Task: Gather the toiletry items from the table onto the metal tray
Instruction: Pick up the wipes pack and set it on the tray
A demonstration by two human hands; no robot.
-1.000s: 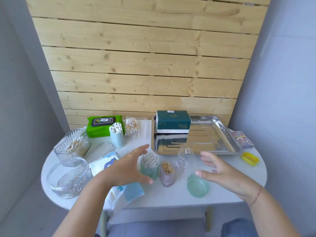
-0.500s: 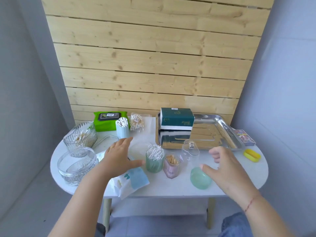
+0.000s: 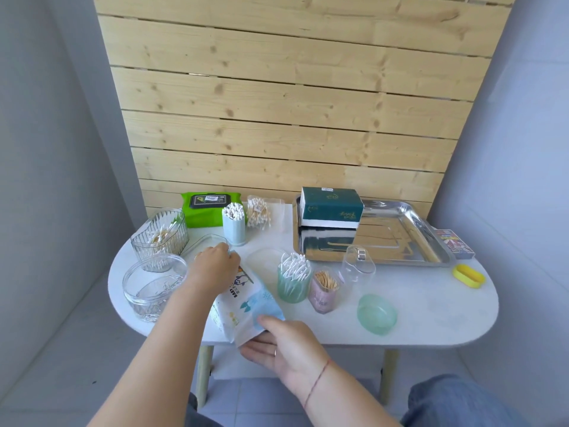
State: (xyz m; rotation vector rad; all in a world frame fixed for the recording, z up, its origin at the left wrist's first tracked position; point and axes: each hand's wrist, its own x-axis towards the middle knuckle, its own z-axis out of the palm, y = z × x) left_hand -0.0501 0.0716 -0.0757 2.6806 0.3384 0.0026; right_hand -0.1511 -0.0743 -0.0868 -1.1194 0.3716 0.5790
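Note:
A white and blue baby-wipes pack (image 3: 246,306) lies at the table's front edge. My left hand (image 3: 215,266) grips its far end. My right hand (image 3: 283,343) holds its near corner, thumb on top and fingers underneath. The metal tray (image 3: 412,238) stands at the back right with a dark green tissue pack (image 3: 331,211) in its left part. Right of the wipes stand a green cup of cotton swabs (image 3: 292,282) and a pink toothpick holder (image 3: 324,291).
A green lid (image 3: 377,314), a clear dome lid (image 3: 357,266) and a yellow case (image 3: 468,275) lie on the right. At the left are two clear containers (image 3: 152,285), a green wipes pack (image 3: 206,208), a blue swab cup (image 3: 234,223) and bagged swabs (image 3: 260,212).
Both hands moved left and down onto the baby-wipes pack and took hold of it. The right hand crossed from the green lid to the pack's near corner.

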